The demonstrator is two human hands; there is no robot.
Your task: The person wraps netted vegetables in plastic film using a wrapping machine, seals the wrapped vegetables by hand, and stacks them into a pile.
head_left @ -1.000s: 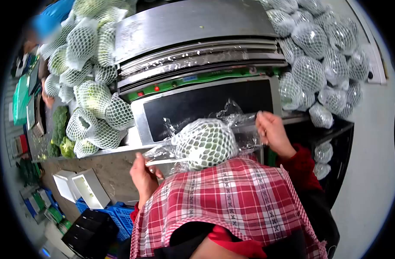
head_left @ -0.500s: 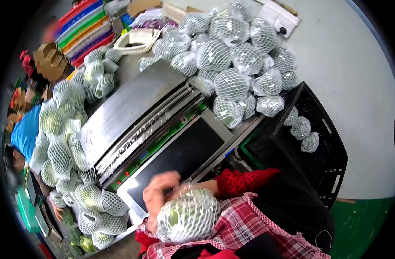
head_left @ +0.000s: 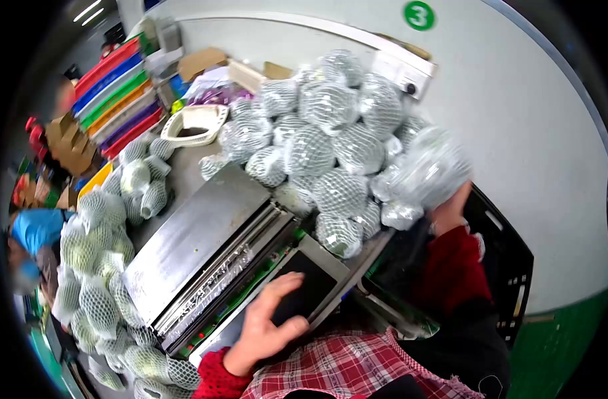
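Observation:
My right hand (head_left: 452,207) is stretched out at the right end of the pile, gripping a wrapped vegetable head (head_left: 431,167) in a white foam net and clear film. The head is blurred by motion. Its kind is hidden by the wrapping. Above the black plate (head_left: 314,282) of the film-wrapping machine (head_left: 201,239), my left hand (head_left: 267,327) is open, thumb and fingers apart, holding nothing. Beside the held head lies a pile of film-wrapped netted heads (head_left: 340,193).
Netted heads without visible film (head_left: 99,306) are heaped left of the machine. A black crate (head_left: 516,266) stands at the right. Coloured crates (head_left: 118,100) are stacked at the back left, near a white basket (head_left: 196,126). A wall with a socket box (head_left: 400,72) rises behind.
The wrapped head has gone from in front of my apron up and right to the pile, in my right hand. My left hand has come off it and opened. The view has shifted.

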